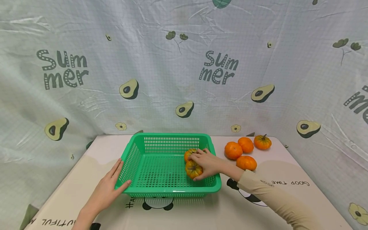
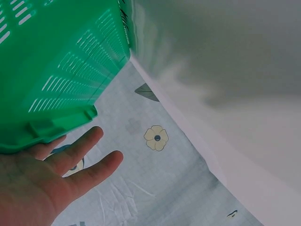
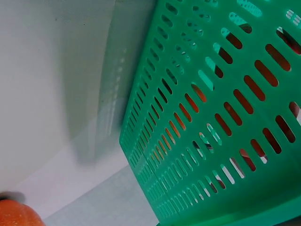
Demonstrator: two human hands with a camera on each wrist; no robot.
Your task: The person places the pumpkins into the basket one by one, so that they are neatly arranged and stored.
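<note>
A green plastic basket [image 1: 161, 189] with slotted walls stands on the table. My left hand [image 1: 104, 191] rests at its left rim, fingers straight and thumb apart; in the left wrist view the fingers [image 2: 77, 155] stretch out beside the basket wall [image 2: 70, 70]. My right hand [image 1: 208, 163] reaches over the right rim and grips a small orange-and-green pumpkin [image 1: 193, 170] near the basket's right side. Just behind that one, a second small pumpkin [image 1: 188, 154] is partly hidden by the fingers. In the right wrist view the basket's slotted wall [image 3: 225, 108] hides the hand.
Right of the basket, several orange pumpkins [image 1: 233, 150] sit together, with a stemmed pumpkin [image 1: 262, 142] at the far right corner. One pumpkin [image 1: 246, 163] lies close to my right forearm. A printed curtain [image 1: 155, 70] hangs behind the pale table [image 1: 178, 214].
</note>
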